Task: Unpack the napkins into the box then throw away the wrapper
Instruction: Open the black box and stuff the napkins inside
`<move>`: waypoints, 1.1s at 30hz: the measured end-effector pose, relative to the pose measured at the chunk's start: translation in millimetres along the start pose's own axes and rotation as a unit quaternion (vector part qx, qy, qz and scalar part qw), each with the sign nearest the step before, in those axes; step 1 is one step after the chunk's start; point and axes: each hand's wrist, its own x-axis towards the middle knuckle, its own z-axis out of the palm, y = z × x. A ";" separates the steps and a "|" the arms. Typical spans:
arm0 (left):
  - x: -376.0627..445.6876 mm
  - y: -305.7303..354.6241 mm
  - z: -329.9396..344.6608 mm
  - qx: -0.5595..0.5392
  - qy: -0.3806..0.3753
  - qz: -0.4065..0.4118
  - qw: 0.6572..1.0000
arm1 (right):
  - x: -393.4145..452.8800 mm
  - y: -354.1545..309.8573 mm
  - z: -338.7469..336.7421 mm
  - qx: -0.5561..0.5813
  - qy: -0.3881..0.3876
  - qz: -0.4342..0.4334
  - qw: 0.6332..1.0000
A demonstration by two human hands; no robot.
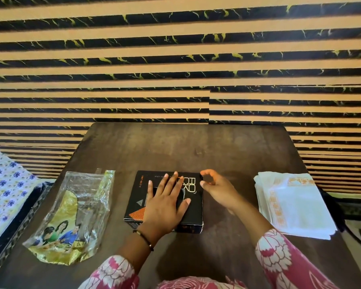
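A black box (193, 207) with orange print lies shut in the middle of the dark table (188, 147). My left hand (166, 202) rests flat on its lid, fingers straight and spread. My right hand (216, 187) is at the box's far right corner, thumb and fingers curled close to the lid's edge; I cannot tell whether they touch it. A stack of white napkins (294, 203) with orange borders sits to the right, unwrapped. The empty clear and gold plastic wrapper (71, 213) lies crumpled to the left of the box.
A striped black and tan wall stands right behind the table. A blue-flowered cloth (2, 190) covers a surface at the far left, beside the table's left edge. Bare tabletop stretches behind the box.
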 end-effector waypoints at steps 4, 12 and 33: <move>-1.1 1.9 -1.4 0.007 -0.010 -0.009 1.000 | 1.0 6.0 -10.6 -0.068 -0.008 -0.028 0.997; -1.2 0.8 -1.8 0.010 -0.010 -0.006 1.000 | 3.0 29.2 -28.7 -0.132 0.039 -0.004 0.991; 0.1 0.5 -1.8 0.004 -0.006 -0.001 1.000 | -31.9 78.4 6.6 -0.342 0.026 -0.078 0.936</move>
